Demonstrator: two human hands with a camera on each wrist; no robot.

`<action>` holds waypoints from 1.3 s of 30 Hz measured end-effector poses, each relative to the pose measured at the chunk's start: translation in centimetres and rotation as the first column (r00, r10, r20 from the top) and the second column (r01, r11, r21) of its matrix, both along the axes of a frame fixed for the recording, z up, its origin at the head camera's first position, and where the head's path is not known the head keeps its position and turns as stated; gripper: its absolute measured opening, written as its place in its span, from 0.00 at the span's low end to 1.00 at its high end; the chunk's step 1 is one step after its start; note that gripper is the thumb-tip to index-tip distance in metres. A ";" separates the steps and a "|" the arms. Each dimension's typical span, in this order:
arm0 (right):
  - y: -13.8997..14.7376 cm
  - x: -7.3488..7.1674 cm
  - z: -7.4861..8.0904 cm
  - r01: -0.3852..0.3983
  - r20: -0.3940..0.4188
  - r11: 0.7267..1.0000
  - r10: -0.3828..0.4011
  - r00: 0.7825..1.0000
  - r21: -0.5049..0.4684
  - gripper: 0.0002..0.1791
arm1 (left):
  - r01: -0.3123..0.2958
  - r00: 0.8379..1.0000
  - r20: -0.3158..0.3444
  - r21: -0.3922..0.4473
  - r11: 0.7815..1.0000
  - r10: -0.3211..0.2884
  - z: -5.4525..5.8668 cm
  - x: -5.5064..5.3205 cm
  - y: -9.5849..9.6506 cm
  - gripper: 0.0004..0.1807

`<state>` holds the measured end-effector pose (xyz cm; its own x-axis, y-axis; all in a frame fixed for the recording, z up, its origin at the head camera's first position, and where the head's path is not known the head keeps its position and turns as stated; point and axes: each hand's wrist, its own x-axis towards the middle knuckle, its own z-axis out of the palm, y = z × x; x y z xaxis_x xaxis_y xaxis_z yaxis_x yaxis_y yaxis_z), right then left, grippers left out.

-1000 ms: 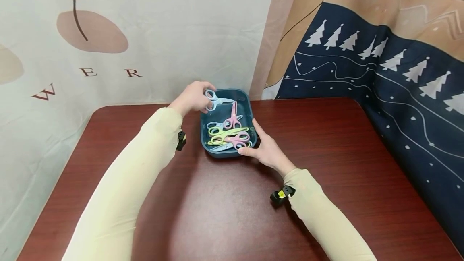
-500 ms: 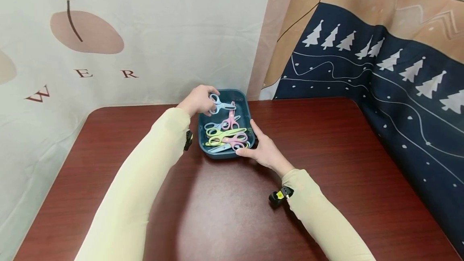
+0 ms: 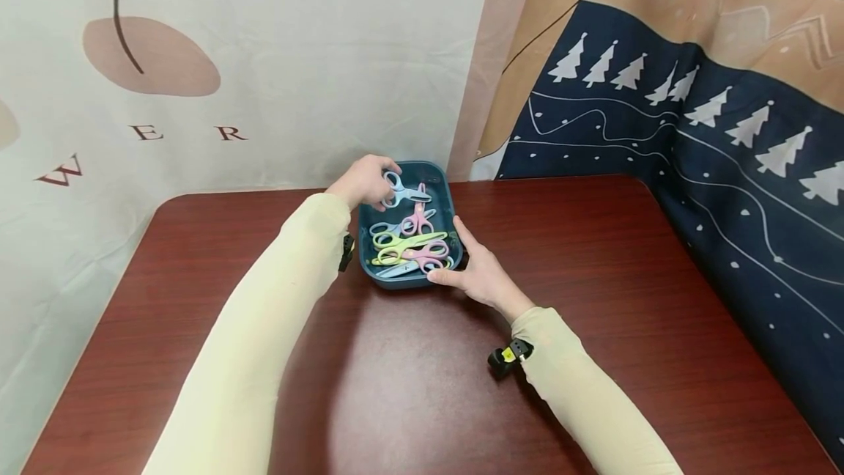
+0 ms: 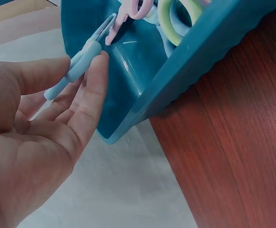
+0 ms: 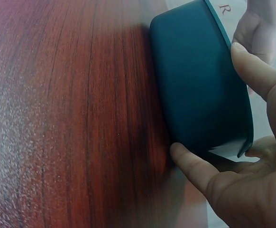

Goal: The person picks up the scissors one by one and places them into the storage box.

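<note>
A dark teal plastic bin [image 3: 450, 200] stands at the table's far edge, holding several pairs of small scissors. At its far left side, my left hand [image 3: 365, 182] pinches light blue scissors [image 3: 417, 196] by the handles. In the left wrist view, thumb and fingertips hold those blue handles [image 4: 82, 62], blades pointing into the bin. Pink scissors [image 3: 418, 220] lie close to the blades. Yellow-green scissors [image 3: 404, 246] and pink-and-purple ones [image 3: 427, 255] overlap nearer me. My right hand [image 3: 486, 272] grips the bin's near right corner, thumb at the near rim, as the right wrist view [image 5: 199, 80] also shows.
The reddish-brown wooden table [image 3: 580, 262] extends on both sides of the bin and toward me. A pale printed cloth [image 3: 316, 79] hangs right behind it. Navy cloth with white trees [image 3: 613, 123] hangs at the right.
My left hand has moved slightly right and down with the blue scissors, further over the bin. The right hand keeps its hold on the corner. The head view has shifted a little.
</note>
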<state>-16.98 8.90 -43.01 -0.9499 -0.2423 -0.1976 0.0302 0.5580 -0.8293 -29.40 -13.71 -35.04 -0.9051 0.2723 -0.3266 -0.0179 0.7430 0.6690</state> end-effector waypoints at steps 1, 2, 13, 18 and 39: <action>0.0 0.0 0.0 0.001 0.002 1.000 -0.001 1.000 0.001 0.62 | -0.003 1.000 0.003 -0.005 1.000 0.003 0.0 0.0 0.0 0.31; 0.0 0.0 0.0 0.000 0.001 1.000 0.000 1.000 0.001 0.62 | -0.007 1.000 0.006 -0.011 1.000 0.007 -0.1 0.0 0.0 0.32; -0.2 0.2 0.1 0.005 0.019 1.000 -0.004 1.000 -0.016 0.62 | -0.056 0.997 0.051 -0.063 0.996 0.059 -0.2 -0.4 -0.1 0.35; -0.1 0.2 0.2 0.006 0.010 1.000 -0.006 1.000 -0.012 0.62 | -0.077 0.995 0.049 -0.117 0.990 0.083 -0.3 -0.2 -0.2 0.35; 0.0 0.3 0.1 0.009 0.014 1.000 -0.009 1.000 0.004 0.61 | 0.012 0.991 -0.126 -0.183 0.983 -0.036 -1.8 0.9 -0.8 0.42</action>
